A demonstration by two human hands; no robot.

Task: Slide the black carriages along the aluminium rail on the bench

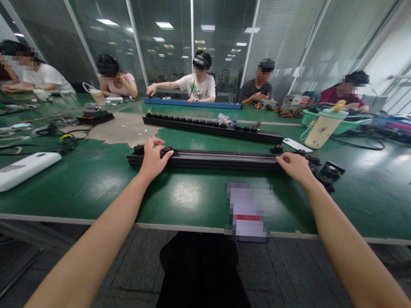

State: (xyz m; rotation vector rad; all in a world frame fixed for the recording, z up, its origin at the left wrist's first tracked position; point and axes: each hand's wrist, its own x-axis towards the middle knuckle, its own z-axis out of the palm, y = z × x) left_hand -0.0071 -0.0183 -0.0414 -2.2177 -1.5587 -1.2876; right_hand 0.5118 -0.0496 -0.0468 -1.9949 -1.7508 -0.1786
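A long black rail (222,159) lies crosswise on the table before me, with small black blocks (138,148) at its left end. My left hand (153,159) bends over that end, thumb and fingers closed around a black block (166,150) seated in the rail. At the right end, my right hand (295,166) is pinched against the rail's edge; what lies between its fingertips is hidden. Loose black blocks (331,171) sit just right of that hand. Farther back, a second black rail (210,128) carries a row of similar blocks.
A phone (248,217) lies near the front edge of the green table (94,198). To the left are a white oblong device (21,170) and cables (35,146). A cream tumbler (323,128) stands right. Several people sit opposite, one touching a blue rail (193,103).
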